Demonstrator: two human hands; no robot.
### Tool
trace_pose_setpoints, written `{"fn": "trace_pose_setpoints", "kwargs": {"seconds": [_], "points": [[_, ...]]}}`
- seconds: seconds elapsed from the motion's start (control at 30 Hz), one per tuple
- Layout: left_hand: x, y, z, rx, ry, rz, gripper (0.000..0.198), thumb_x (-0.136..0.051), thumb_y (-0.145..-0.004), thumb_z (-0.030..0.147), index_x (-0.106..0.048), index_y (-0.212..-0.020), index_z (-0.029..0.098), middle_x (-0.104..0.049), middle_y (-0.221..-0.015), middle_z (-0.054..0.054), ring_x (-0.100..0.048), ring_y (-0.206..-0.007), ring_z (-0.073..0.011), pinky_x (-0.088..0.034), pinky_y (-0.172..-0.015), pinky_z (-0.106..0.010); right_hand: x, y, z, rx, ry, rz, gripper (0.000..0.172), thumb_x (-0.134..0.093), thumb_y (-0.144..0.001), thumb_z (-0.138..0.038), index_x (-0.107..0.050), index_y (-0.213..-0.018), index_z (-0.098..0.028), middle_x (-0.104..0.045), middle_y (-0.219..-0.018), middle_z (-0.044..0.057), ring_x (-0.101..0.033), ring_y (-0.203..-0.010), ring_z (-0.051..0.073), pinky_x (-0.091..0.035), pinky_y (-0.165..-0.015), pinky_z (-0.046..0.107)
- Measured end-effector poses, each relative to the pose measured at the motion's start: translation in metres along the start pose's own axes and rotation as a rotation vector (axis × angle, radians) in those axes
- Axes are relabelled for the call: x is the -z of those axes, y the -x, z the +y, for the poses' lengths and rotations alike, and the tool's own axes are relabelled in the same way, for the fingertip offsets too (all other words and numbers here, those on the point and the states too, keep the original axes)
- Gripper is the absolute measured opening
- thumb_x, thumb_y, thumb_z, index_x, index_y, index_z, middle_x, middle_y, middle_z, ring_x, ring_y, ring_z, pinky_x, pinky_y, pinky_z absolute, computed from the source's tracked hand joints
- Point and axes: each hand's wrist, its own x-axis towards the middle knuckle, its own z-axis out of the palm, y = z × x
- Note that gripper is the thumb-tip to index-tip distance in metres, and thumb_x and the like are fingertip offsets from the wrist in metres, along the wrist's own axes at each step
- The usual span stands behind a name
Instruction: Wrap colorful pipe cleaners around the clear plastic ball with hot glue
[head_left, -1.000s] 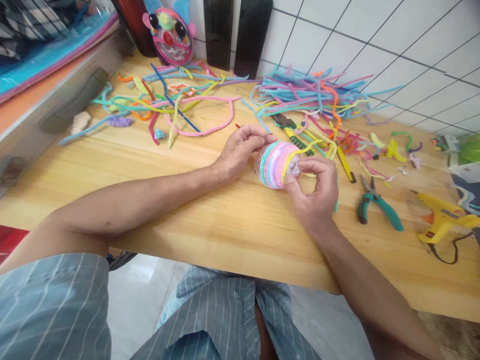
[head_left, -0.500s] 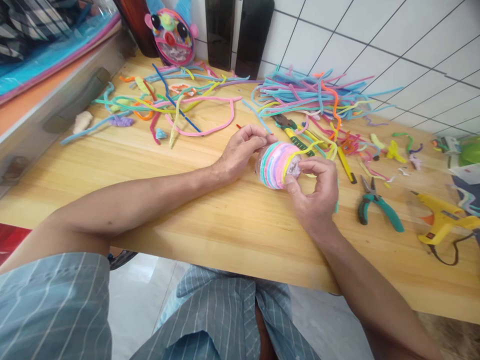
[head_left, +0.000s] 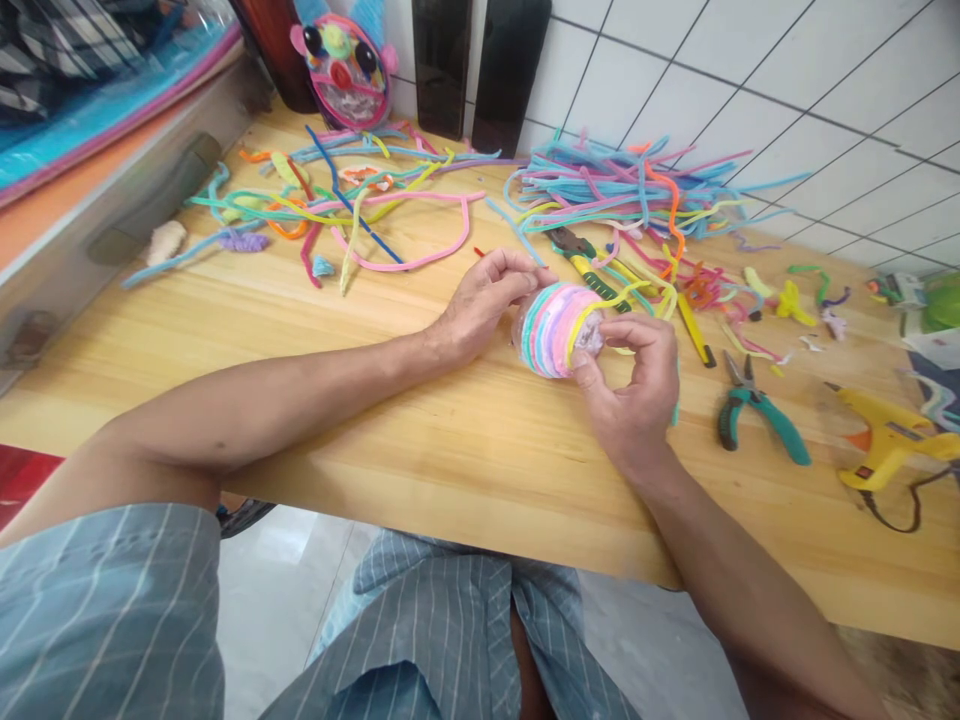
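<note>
Between my hands is a small, clear rounded container (head_left: 553, 335) wound with bands of pipe cleaner in teal, purple, pink and yellow. My left hand (head_left: 496, 300) grips its far left end, the fingertips curled against it. On the other end, my right hand (head_left: 628, 375) pinches the rim with thumb and forefinger, beside the yellow band. The loose tail of a yellow pipe cleaner (head_left: 621, 296) runs from that band up over the right fingers toward the clutter behind. The container lies tilted on its side, and its underside is hidden.
Behind lies a heap of blue and pink pipe cleaners (head_left: 585, 185). Green-handled pliers (head_left: 759, 405), a yellow utility knife (head_left: 696, 330) and a yellow glue gun (head_left: 889, 435) lie to the right. A decorated face figure (head_left: 349, 75) stands at the back, and a plastic bin (head_left: 112, 235) borders the left.
Almost nothing differs. The whole view has shifted by a few pixels, while both hands keep the same hold on the container.
</note>
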Motion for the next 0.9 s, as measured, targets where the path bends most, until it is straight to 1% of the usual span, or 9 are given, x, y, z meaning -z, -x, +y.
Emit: {"fn": "trace_pose_setpoints", "kwargs": {"seconds": [0.1,0.2,0.37,0.5,0.57,0.67,0.73,0.8,0.9], "points": [[-0.001,0.001,0.001,0.003,-0.014,0.01,0.011,-0.069,-0.098,0.016,-0.061,-0.09,0.02,-0.082,-0.098,0.0,-0.073,-0.087,-0.0108,-0.057,-0.087,-0.026,0.0,0.0,0.0,0.006,0.002,0.003,0.028,-0.081,-0.097,-0.03,-0.067,-0.122,-0.03,-0.075,-0.118,0.005,-0.075,-0.116,0.028,-0.066,-0.1,0.053],[0.0,0.0,0.0,0.013,-0.011,0.005,0.011,-0.066,-0.097,0.013,-0.061,-0.091,0.02,-0.083,-0.099,0.001,-0.073,-0.085,-0.0104,-0.057,-0.087,-0.027,0.0,0.0,0.0,0.004,0.006,0.0,0.028,-0.08,-0.097,-0.03,-0.067,-0.122,-0.03,-0.075,-0.118,0.005,-0.075,-0.116,0.028,-0.065,-0.1,0.053],[0.001,0.001,0.0,0.017,-0.009,-0.004,0.011,-0.064,-0.096,0.009,-0.062,-0.093,0.02,-0.083,-0.102,0.0,-0.076,-0.091,-0.0118,-0.058,-0.09,-0.027,0.0,0.0,-0.001,-0.009,0.009,-0.003,0.027,-0.08,-0.097,-0.031,-0.067,-0.12,-0.029,-0.075,-0.118,0.005,-0.075,-0.115,0.028,-0.065,-0.099,0.053],[0.003,0.0,-0.002,0.003,-0.051,-0.018,0.008,-0.07,-0.099,0.017,-0.063,-0.095,0.019,-0.084,-0.106,-0.001,-0.074,-0.089,-0.0118,-0.058,-0.088,-0.027,0.0,0.0,-0.001,-0.018,-0.014,0.006,0.027,-0.081,-0.096,-0.031,-0.068,-0.119,-0.029,-0.075,-0.118,0.005,-0.074,-0.115,0.028,-0.064,-0.101,0.054],[0.004,-0.002,-0.003,-0.005,-0.06,-0.021,0.011,-0.072,-0.102,0.023,-0.064,-0.096,0.02,-0.084,-0.105,-0.002,-0.076,-0.091,-0.0134,-0.059,-0.09,-0.029,-0.001,0.0,-0.001,-0.035,-0.018,0.007,0.027,-0.081,-0.096,-0.033,-0.068,-0.119,-0.03,-0.075,-0.118,0.005,-0.074,-0.115,0.028,-0.064,-0.102,0.055],[0.005,-0.003,-0.002,0.012,-0.071,-0.018,0.024,-0.072,-0.108,0.042,-0.067,-0.097,0.021,-0.084,-0.109,-0.005,-0.08,-0.106,-0.0193,-0.061,-0.103,-0.036,-0.002,0.002,0.0,-0.083,-0.023,0.01,0.028,-0.081,-0.095,-0.036,-0.068,-0.119,-0.03,-0.075,-0.119,0.006,-0.073,-0.115,0.028,-0.064,-0.1,0.054],[0.005,0.0,0.0,0.001,-0.123,-0.043,0.036,-0.07,-0.108,0.056,-0.071,-0.102,0.021,-0.084,-0.116,-0.007,-0.08,-0.117,-0.0228,-0.061,-0.109,-0.039,-0.003,0.003,-0.001,-0.119,-0.045,0.017,0.032,-0.082,-0.094,-0.037,-0.068,-0.121,-0.03,-0.074,-0.121,0.006,-0.072,-0.116,0.028,-0.063,-0.098,0.052],[0.003,0.004,0.003,-0.057,-0.218,-0.119,0.045,-0.076,-0.102,0.065,-0.075,-0.111,0.021,-0.083,-0.124,-0.007,-0.077,-0.123,-0.0244,-0.06,-0.111,-0.038,-0.004,0.005,-0.001,-0.167,-0.098,0.02,0.035,-0.084,-0.093,-0.038,-0.068,-0.123,-0.03,-0.074,-0.122,0.005,-0.072,-0.116,0.026,-0.063,-0.097,0.049],[0.003,0.009,0.002,-0.145,-0.334,-0.241,0.062,-0.088,-0.089,0.071,-0.076,-0.124,0.022,-0.081,-0.129,-0.007,-0.075,-0.124,-0.0249,-0.06,-0.108,-0.035,-0.005,0.004,0.001,-0.274,-0.234,0.031,0.033,-0.083,-0.096,-0.042,-0.068,-0.122,-0.03,-0.077,-0.12,0.004,-0.076,-0.112,0.024,-0.064,-0.097,0.046]]}}
